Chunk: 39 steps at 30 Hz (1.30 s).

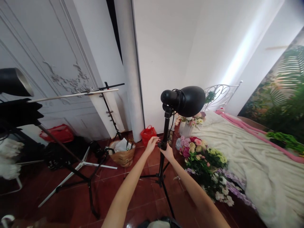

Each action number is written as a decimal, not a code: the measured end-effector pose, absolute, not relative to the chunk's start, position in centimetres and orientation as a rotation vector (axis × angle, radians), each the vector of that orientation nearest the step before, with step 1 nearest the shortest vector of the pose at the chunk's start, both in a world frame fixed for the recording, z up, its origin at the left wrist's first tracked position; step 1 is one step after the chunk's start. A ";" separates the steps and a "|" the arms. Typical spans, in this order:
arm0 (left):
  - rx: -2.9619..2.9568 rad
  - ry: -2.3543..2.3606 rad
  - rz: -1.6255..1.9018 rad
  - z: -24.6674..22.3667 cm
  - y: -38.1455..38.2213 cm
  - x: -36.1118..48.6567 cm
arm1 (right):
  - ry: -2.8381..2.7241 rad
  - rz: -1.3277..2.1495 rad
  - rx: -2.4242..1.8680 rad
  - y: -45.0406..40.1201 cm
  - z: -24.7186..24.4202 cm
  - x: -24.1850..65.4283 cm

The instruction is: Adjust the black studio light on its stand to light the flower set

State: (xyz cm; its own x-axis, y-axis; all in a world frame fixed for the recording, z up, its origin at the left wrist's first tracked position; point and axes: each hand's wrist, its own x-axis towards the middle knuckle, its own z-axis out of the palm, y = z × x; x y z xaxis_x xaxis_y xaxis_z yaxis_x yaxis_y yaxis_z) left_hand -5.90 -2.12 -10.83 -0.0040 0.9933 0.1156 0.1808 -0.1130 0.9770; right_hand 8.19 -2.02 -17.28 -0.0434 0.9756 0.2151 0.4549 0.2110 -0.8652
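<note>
A black light stand point(161, 163) rises from the tiled floor in the middle of the view, its legs spread. On top sits a black studio lamp point(191, 101) with a cable looped around its narrow end. My left hand point(152, 144) is at the left side of the stand's collar, its thumb and fingers closed at a small knob that they partly hide. My right hand point(167, 152) is wrapped round the pole just below the collar, from the right; the pole hides some of its fingers.
Flower bunches point(196, 148) lie right of the stand beside a bed with a cream blanket point(237, 142). A red bag point(148, 134) and a woven bag point(122, 156) stand behind to the left. Another stand point(89, 182) spreads its legs at the left.
</note>
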 end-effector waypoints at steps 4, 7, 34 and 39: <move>1.345 1.316 1.255 -16.4 -2.8 -7.6 | -1.547 0.872 -1.375 -0.6 -17.8 7.0; 1.375 1.288 1.230 -19.7 -3.0 -7.8 | -1.471 0.843 -1.328 -0.4 -18.4 6.7; 1.233 1.395 1.393 -19.6 1.3 1.2 | -1.243 0.659 -1.132 3.0 0.3 5.9; 1.300 1.277 1.423 -19.1 0.4 0.4 | -1.232 0.739 -1.164 2.1 -4.6 5.8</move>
State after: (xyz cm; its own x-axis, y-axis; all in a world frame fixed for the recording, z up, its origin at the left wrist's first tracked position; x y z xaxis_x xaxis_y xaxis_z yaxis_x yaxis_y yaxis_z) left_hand 0.45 0.43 -19.10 -0.1458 0.9741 0.1728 0.0665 -0.1647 0.9841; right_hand 5.78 2.09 -4.65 0.2303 0.9190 0.3199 0.1498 0.2913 -0.9448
